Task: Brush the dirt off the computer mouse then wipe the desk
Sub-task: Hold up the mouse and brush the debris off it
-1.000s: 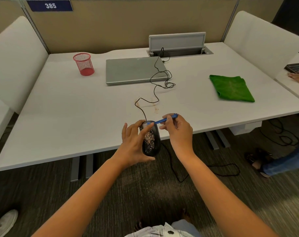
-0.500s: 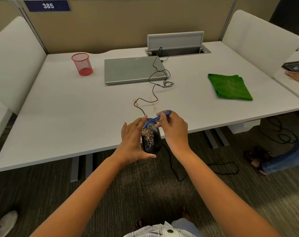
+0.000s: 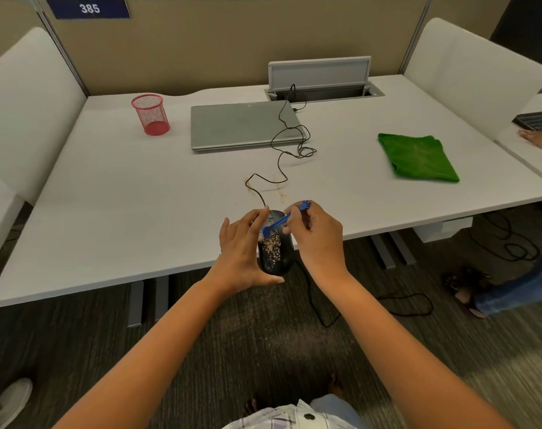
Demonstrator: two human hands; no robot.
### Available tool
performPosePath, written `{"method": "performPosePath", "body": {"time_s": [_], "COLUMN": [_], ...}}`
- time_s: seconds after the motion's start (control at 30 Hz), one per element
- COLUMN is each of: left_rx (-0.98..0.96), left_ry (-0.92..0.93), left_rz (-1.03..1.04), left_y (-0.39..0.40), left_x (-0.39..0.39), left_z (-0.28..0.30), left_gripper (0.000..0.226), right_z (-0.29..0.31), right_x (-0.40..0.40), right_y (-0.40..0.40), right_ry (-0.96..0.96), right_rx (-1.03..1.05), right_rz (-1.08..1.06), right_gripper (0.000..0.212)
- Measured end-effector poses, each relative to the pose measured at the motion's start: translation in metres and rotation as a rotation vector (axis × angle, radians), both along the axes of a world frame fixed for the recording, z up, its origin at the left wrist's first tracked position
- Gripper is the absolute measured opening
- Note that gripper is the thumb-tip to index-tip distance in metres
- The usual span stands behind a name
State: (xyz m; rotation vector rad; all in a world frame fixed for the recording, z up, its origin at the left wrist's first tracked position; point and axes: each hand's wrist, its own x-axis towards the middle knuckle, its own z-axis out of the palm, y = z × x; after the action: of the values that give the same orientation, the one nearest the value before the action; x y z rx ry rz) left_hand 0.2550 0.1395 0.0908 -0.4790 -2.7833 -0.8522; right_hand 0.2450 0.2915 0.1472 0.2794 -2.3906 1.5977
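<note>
A black wired computer mouse (image 3: 279, 258) speckled with pale crumbs is held just past the front edge of the white desk (image 3: 139, 196). My left hand (image 3: 242, 249) grips it from the left side, thumb under its rear end. My right hand (image 3: 313, 236) pinches a small blue brush (image 3: 282, 221), whose bristle end rests on the front of the crumb patch. A few brown crumbs (image 3: 280, 193) lie on the desk beside the mouse cable (image 3: 282, 168). A folded green cloth (image 3: 418, 156) lies on the desk's right side.
A shut grey laptop (image 3: 245, 123) sits at the back centre, a red mesh cup (image 3: 150, 114) to its left, an open cable hatch (image 3: 322, 88) behind. White dividers flank the desk. Another person's hand (image 3: 539, 139) and legs (image 3: 511, 289) are at the right.
The brush's bristle end has swept from the mouse's front tip down onto the crumb patch. My left hand keeps holding the mouse in about the same place.
</note>
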Motion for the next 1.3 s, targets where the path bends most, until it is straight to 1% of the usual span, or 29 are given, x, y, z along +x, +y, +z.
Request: {"method": "performPosePath", "body": {"time_s": [0.13, 0.33, 0.53, 0.73, 0.9, 1.07, 1.2, 1.3], "left_rx": [0.030, 0.047, 0.020, 0.004, -0.017, 0.052, 0.119, 0.147], "left_ry": [-0.013, -0.005, 0.002, 0.006, 0.016, 0.010, 0.028, 0.036], "left_rz": [0.020, 0.037, 0.054, 0.054, 0.039, 0.058, 0.097, 0.108], "left_y": [0.001, 0.002, 0.001, 0.003, 0.007, 0.008, 0.010, 0.009], "left_x": [0.001, 0.000, -0.001, -0.002, -0.002, -0.003, -0.006, -0.006], "left_z": [-0.001, -0.001, -0.002, -0.001, -0.002, -0.005, -0.003, 0.000], "left_gripper": [0.128, 0.127, 0.127, 0.125, 0.126, 0.126, 0.125, 0.119], "right_z": [0.001, -0.002, -0.004, -0.007, -0.011, -0.014, -0.013, -0.016], "right_x": [0.002, 0.004, 0.009, 0.013, 0.019, 0.022, 0.023, 0.023], "right_y": [0.003, 0.003, 0.007, 0.014, 0.015, 0.021, 0.018, 0.021], "right_ry": [0.083, 0.068, 0.078, 0.092, 0.071, 0.097, 0.137, 0.148], "right_rx": [0.030, 0.073, 0.033, 0.058, 0.067, 0.068, 0.061, 0.090], "right_rz": [-0.011, 0.046, 0.096, 0.072, 0.125, 0.081, 0.121, 0.134], "right_gripper": [0.009, 0.010, 0.008, 0.010, 0.009, 0.009, 0.009, 0.009]}}
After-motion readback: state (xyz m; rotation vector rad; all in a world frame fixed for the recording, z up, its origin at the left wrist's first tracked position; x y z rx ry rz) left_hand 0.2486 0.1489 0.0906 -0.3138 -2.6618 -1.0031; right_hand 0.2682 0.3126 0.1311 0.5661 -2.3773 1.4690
